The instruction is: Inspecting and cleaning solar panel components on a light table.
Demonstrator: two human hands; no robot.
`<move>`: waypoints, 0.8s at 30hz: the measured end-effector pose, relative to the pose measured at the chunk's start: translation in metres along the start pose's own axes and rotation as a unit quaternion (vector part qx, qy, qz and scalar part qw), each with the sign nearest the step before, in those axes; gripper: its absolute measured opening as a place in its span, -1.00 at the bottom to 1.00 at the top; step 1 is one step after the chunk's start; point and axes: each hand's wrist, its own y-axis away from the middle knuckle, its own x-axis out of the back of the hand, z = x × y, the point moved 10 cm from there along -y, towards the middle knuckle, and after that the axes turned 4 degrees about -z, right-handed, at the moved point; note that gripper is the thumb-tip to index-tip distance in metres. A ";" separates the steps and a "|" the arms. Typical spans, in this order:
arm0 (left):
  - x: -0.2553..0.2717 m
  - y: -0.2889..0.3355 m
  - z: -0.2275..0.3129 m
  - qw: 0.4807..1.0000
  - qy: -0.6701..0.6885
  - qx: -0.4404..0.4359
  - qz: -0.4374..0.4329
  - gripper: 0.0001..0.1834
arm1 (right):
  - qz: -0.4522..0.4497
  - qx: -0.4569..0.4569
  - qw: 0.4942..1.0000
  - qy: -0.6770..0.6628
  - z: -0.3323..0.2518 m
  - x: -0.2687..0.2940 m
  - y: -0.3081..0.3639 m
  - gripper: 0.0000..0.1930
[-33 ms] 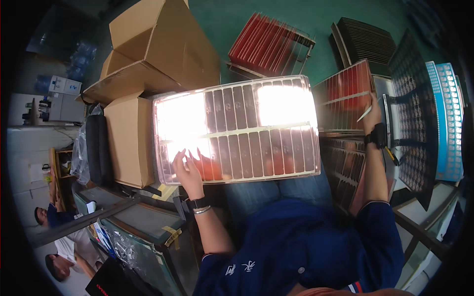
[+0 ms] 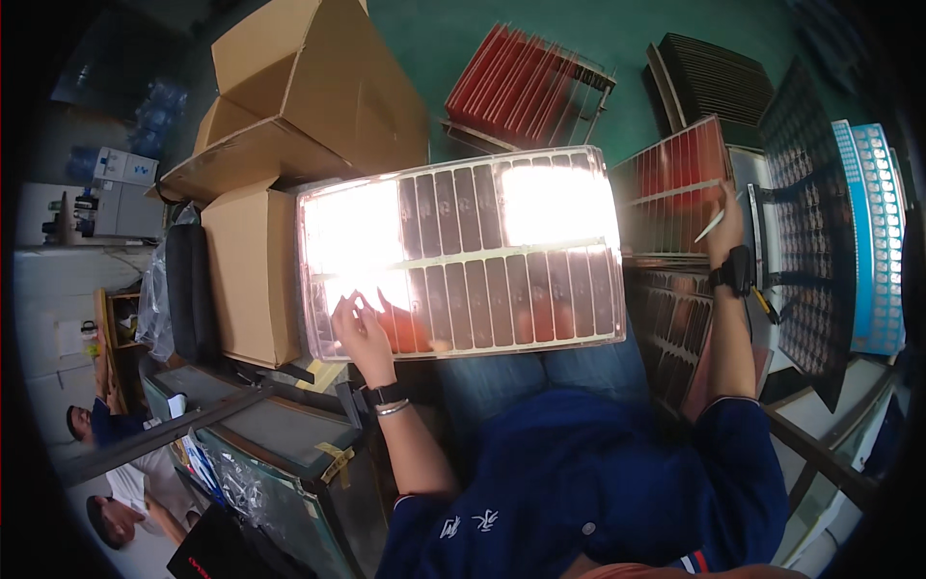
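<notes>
A clear-edged flat panel [image 2: 463, 289] with two rows of dark oblong pieces lies across my lap, glare whitening parts of it. My left hand [image 2: 364, 336] rests at its lower left corner, fingers bent and slightly apart, their tips at the glossy surface; no held thing shows there. On the right, my right hand [image 2: 725, 227] is closed around a slim white pointed stick [image 2: 711, 225]. That hand is beside the right edge of a reddish panel with similar oblong cells [image 2: 680, 198], which leans upright; whether the fingers also grip this edge is hidden.
Cardboard boxes [image 2: 253, 275] stand at the left. Behind are a rack of red sheets [image 2: 511, 87] and a stack of dark sheets [image 2: 714, 82]. A dark perforated sheet [image 2: 810, 241] and blue sheets [image 2: 876, 241] stand far right. Two people [image 2: 125, 482] are at lower left.
My left hand has shifted very slightly to the left on the panel. My right hand and the white stick have barely moved.
</notes>
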 end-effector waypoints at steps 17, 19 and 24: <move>0.045 -0.037 -0.078 0.933 -0.297 0.159 0.124 -0.64 | -0.241 0.130 0.936 -0.221 -0.200 -0.007 0.131 -0.69; 0.048 -0.040 -0.079 0.930 -0.292 0.193 0.115 -0.70 | -0.243 0.127 0.940 -0.205 -0.201 -0.006 0.131 -0.69; 0.055 -0.043 -0.084 0.932 -0.273 0.206 0.123 -0.73 | -0.241 0.146 0.941 -0.186 -0.204 -0.010 0.134 -0.70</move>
